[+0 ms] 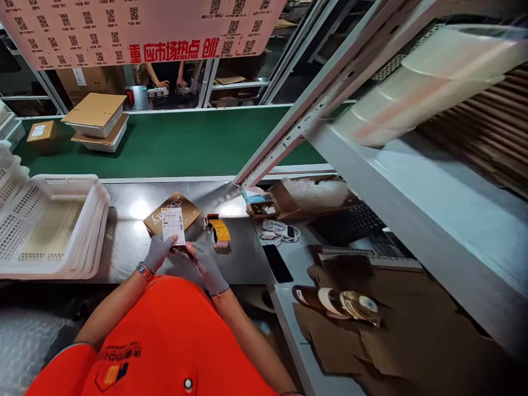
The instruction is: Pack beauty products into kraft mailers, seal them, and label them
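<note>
Standing nested at the far left, white perforated plastic baskets [99, 220] occupy one end of a steel workbench [247, 253]. Beyond them, a small labelled carton [42, 137] sits on the green conveyor belt [198, 143], and to its right are two stacked white trays [104, 147], each topped with flat cardboard [94, 109].

Next comes the left hand [158, 253], in a grey glove with bare fingertips, a metal-banded wristwatch [144, 270] at the wrist. It pinches the lower part of a printed shipping label [173, 224], thumb on the front. Behind the label, a brown cardboard box [187, 209] with white lettering lies at an angle on the workbench, just past the hands; whether label and box touch, I cannot tell. The right hand [207, 268], gloved alike, has its thumb by the label's lower right corner; I cannot tell whether it grips anything.

Beside the box, to the right, rests a yellow tape dispenser [221, 231]. Farther along lie a dark smartphone [278, 264] and a black keyboard [346, 224]. On the shelf [462, 203] at far right, large tape rolls [412, 91] sit in a row.
</note>
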A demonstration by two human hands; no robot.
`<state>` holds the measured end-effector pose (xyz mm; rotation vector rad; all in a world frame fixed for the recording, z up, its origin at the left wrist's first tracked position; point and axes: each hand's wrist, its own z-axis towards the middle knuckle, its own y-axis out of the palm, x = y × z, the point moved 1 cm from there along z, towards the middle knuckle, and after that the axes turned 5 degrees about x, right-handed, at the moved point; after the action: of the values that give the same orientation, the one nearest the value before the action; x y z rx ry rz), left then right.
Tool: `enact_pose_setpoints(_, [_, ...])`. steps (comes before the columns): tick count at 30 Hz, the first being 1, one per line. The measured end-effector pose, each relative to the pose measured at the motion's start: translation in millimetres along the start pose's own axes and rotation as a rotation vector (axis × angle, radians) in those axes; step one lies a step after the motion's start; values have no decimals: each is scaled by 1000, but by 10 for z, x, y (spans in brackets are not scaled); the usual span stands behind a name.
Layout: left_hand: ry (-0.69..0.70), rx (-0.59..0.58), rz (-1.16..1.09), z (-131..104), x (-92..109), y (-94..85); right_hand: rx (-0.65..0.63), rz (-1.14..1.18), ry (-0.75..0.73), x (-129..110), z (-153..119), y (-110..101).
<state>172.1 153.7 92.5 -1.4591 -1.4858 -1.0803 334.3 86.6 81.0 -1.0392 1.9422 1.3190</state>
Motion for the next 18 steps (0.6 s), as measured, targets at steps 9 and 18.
enact_pose_setpoints(9, [-72,-30,10,-6,-25,-15,33,-34,1,45,11,13])
enact_pose_setpoints(18, [209,50,452,-114,138,-10,154,-180,-129,102,58,-115])
